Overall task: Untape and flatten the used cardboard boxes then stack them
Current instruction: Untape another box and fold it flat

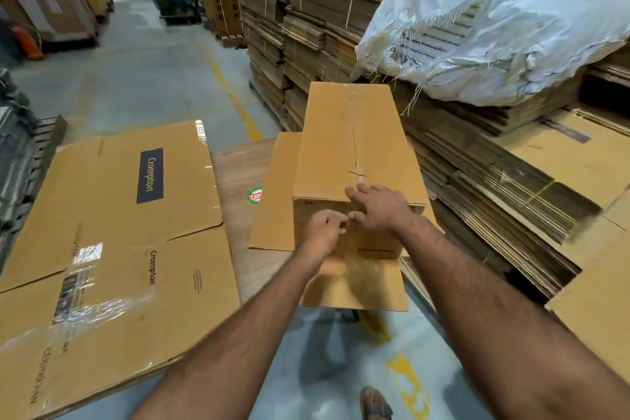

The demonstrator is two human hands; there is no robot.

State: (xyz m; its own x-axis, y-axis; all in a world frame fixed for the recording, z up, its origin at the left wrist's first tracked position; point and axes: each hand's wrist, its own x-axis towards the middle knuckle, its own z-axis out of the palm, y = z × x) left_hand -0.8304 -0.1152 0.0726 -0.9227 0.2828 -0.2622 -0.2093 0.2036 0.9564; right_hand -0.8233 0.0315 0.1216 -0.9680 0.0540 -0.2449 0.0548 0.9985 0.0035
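On the desk [235,174], box [354,147] lies long axis away from viewer. Left hand [324,228] pinches something at its near end, probably tape; right hand [378,208], grip open, rests on top edge.

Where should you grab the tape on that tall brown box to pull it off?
Probably at the loose, crinkled end of the clear tape on the tall brown cardboard box, near the front edge. Pinch it from the near side, then pull away along the seam.

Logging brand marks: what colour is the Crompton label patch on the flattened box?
Dark navy, nearly black, with pale lettering, on the flattened box; head view.
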